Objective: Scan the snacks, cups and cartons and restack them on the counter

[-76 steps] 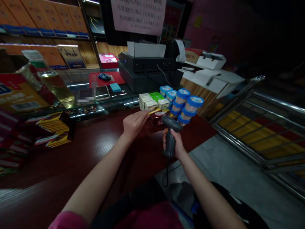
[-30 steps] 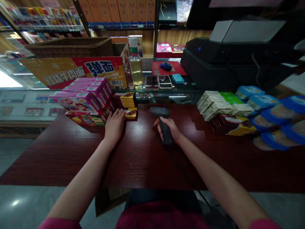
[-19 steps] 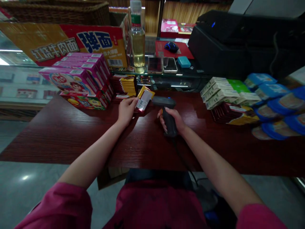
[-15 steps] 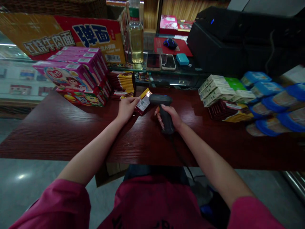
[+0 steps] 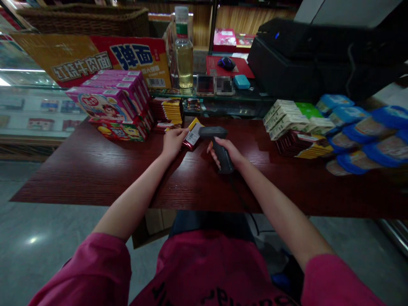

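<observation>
My left hand (image 5: 174,142) is closed on the left edge of a snack packet (image 5: 193,135), dark red and yellow with a white barcode label facing up. My right hand (image 5: 227,152) wraps round the handle of a black barcode scanner (image 5: 223,155), whose head points left at the packet from close by. A cord runs from the scanner's handle down over the counter edge. Beyond my left hand stands a pile of similar yellow and dark red packets (image 5: 167,111). Another such pile (image 5: 302,144) lies at the right.
Pink and purple snack boxes (image 5: 108,102) are stacked at the left of the dark wooden counter (image 5: 134,178). Behind them are a printed carton (image 5: 79,57) and a bottle (image 5: 184,59). Green and white boxes (image 5: 287,119) and blue-lidded tubs (image 5: 366,144) occupy the right side.
The scanner's bright light spot on the packet is gone. Both hands keep their holds in nearly the same places. The camera view has shifted slightly.
</observation>
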Tool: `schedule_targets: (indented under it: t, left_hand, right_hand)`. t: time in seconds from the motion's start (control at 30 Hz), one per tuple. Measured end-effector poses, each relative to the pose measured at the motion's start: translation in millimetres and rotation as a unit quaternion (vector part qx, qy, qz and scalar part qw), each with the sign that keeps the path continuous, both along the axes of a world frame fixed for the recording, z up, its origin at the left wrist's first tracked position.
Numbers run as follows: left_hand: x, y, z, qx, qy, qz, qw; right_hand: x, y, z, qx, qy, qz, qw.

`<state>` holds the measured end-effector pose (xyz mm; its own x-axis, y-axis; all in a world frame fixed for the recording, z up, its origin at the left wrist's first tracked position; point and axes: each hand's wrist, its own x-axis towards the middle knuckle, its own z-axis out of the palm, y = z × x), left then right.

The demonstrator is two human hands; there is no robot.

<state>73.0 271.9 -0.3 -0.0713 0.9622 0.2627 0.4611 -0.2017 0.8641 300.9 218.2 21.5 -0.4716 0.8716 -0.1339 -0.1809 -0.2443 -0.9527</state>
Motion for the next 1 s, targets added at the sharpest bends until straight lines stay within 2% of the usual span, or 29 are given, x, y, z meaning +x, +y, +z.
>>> schedule_targets:
  t: [0.17, 0.27, 0.33, 0.43, 0.6, 0.73, 0.9, 1.0]
  left_hand:
    - [2.2, -7.2, 7.8, 0.024, -0.057, -0.014, 0.998]
    - [20.8, -10.0, 15.2, 0.067, -0.068, -0.019, 0.995]
    - [45.1, -12.1, 21.1, 0.106, -0.053, -0.033, 0.992]
    - [96.7, -16.6, 32.4, 0.167, -0.017, -0.069, 0.983]
    - [196.8, -23.9, 55.2, 0.238, 0.066, -0.183, 0.952]
    - [263.8, -28.9, 67.4, 0.299, 0.141, -0.279, 0.901]
    - [312.6, -32.0, 64.3, 0.312, 0.199, -0.383, 0.847]
    - [323.5, -30.2, 55.6, 0.330, 0.245, -0.398, 0.820]
  right_hand:
    - [12.7, -10.1, 0.2, 0.004, 0.040, -0.046, 0.998]
    - [31.5, -28.9, -0.9, 0.024, 0.050, -0.094, 0.994]
    - [49.3, -44.9, -3.0, 0.043, 0.060, -0.137, 0.988]
    - [83.2, -69.7, -6.5, 0.066, 0.082, -0.225, 0.969]
    - [146.0, -106.1, -8.5, 0.091, 0.106, -0.405, 0.904]
    - [182.9, -130.0, -8.4, 0.103, 0.117, -0.499, 0.853]
    - [201.5, -139.4, -10.7, 0.070, 0.128, -0.542, 0.828]
    - [202.0, -136.5, -12.9, 0.068, 0.140, -0.542, 0.826]
